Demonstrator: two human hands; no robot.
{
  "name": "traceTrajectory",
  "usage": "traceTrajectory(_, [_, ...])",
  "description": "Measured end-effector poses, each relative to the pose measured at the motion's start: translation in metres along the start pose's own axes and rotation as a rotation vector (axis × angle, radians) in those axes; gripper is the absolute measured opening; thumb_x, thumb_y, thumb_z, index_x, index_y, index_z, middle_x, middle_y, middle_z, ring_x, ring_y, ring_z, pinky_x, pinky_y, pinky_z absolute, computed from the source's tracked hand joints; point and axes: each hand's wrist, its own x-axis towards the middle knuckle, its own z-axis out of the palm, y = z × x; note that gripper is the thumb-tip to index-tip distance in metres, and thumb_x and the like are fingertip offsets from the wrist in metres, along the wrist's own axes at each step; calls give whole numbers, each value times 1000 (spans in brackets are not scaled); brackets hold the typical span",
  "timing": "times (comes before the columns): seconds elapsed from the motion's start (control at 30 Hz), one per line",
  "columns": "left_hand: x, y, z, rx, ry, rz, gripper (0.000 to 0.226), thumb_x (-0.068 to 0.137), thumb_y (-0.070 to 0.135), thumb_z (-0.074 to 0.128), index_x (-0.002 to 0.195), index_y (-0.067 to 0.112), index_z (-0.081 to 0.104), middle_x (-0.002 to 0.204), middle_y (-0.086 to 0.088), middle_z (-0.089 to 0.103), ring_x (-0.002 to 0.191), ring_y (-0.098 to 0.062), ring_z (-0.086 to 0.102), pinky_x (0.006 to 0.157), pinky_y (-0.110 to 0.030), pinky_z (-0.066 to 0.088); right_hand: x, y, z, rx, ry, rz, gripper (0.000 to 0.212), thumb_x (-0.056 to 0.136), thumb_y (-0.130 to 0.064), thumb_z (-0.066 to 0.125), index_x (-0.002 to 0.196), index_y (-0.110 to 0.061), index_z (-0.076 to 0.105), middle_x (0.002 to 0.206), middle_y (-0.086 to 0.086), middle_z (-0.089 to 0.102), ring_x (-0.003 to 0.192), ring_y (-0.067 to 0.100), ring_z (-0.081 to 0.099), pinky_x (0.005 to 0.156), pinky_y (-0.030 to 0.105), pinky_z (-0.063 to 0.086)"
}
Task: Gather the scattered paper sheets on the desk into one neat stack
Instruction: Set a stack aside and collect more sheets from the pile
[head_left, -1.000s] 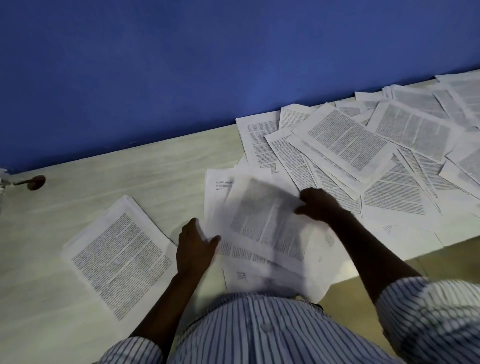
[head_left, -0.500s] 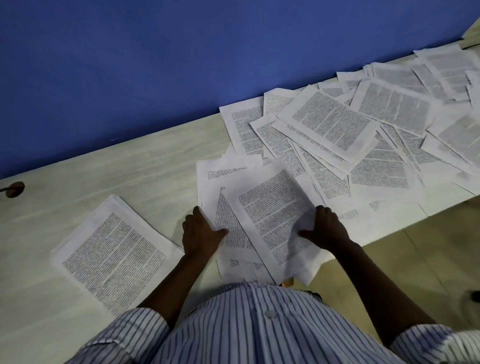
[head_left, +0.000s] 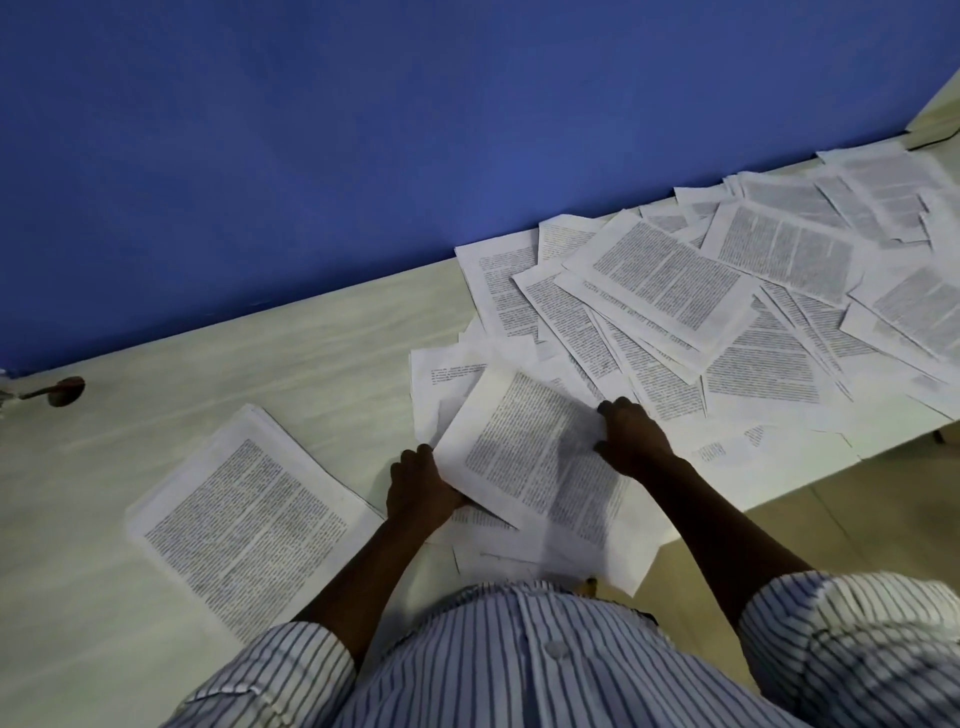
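We see the left hand (head_left: 421, 488) and right hand (head_left: 631, 439) apart, each gripping an opposite edge of one white printed paper sheet (head_left: 540, 457) between them. A squared pile of printed pages (head_left: 254, 519) lies just left of the left hand; loose overlapping sheets (head_left: 675, 280) spread beyond the right hand.

On the desk (head_left: 260, 364), a stack (head_left: 249, 519) lies left, scattered sheets (head_left: 670, 280) right, against the wall (head_left: 363, 130).

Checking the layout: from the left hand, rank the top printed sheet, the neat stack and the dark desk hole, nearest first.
1. Top printed sheet, touching the left hand on its right.
2. Neat stack, just to its left.
3. Dark desk hole, far left near the wall.
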Motion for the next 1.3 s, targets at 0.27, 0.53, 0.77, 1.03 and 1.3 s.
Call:
traceTrajectory(0.27, [0,-12,-1,-357,230,130,30,83,24,76,101,11,56,104,-5,51,93,-23,57,75,-32,49,26,-45,-5,66,-74,-176,97,68,-37,89,146,-16,36,141,9,47,131,30,42,105,47,43])
traceTrajectory(0.53, [35,15,-46,-720,214,142,33,73,-17,64,87,13,57,83,4,73,78,-2,69,70,-22,54,45,-33,-5,239,-99,-84,98,61,-38,93,141,-11,44,138,11,52,126,28,49,100,35,45])
traceTrajectory(0.77, [65,64,-79,-865,68,199,34,72,-19,72,86,10,60,92,-13,73,78,-10,68,73,-18,54,53,2,-17,468,-90,48,80,63,-34,93,129,-12,53,115,3,62,105,24,60,81,28,44])
traceTrajectory(1.03, [64,45,-45,-445,226,-50,37,75,20,78,107,11,60,113,-7,64,106,-27,62,88,-36,52,39,52,-20,345,37,173,36,82,-28,78,108,-5,70,116,19,68,107,35,62,88,36,47])
traceTrajectory(1.3, [0,14,13,-65,210,-21,61,82,32,76,132,10,51,132,-11,52,124,-28,46,98,-38,47,2,59,-3,327,35,315,62,79,-37,82,119,3,55,121,26,59,111,40,59,87,41,50])
